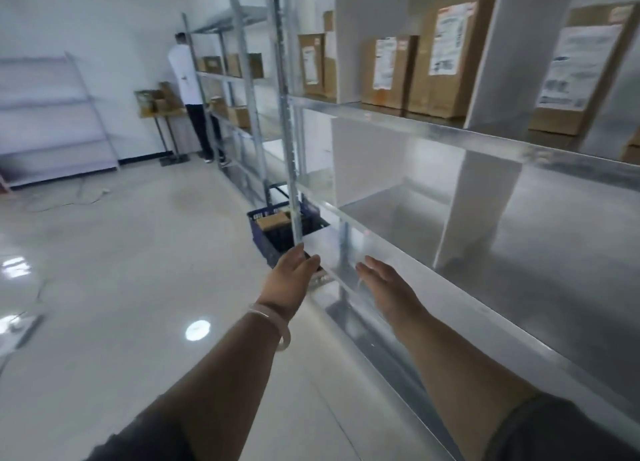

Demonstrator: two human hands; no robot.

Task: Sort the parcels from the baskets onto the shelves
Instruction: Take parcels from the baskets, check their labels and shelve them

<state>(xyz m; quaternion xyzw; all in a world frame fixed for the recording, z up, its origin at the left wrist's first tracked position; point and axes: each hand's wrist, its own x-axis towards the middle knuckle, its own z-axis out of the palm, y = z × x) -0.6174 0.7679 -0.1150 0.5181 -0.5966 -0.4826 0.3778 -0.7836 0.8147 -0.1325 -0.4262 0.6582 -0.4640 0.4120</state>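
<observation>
middle shelf [408,211]: open | upright [292,170] fronts basket [273,232]

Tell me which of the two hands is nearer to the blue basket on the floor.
Left. The left hand overlaps the near corner of the blue basket; the right hand is further right, before the shelf edge.

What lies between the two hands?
In the head view, the front edge of the metal shelf passes between the left hand and the right hand.
</observation>
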